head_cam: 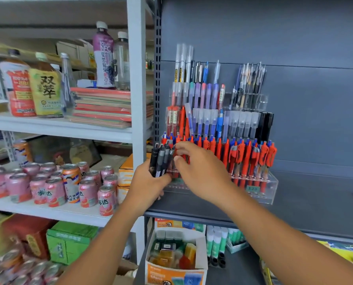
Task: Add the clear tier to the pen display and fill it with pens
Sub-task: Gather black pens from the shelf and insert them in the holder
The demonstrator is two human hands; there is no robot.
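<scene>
A clear acrylic pen display (pixel 271 188) stands on the dark shelf, its stepped tiers packed with upright pens. The front clear tier holds a row of red pens (pixel 247 159) across its middle and right. My left hand (pixel 148 186) grips a bunch of black and grey pens (pixel 161 159) upright at the display's front left corner. My right hand (pixel 200 167) reaches across and pinches a pen at the top of that bunch, right beside the red row. Both hands hide the tier's left end.
The dark shelf (pixel 315 202) extends to the right of the display. A grey upright post (pixel 137 99) stands just left of the hands. Pink drink cans (pixel 54 188) crowd the left shelf, bottles and notebooks sit above them. An open box (pixel 175 258) stands below.
</scene>
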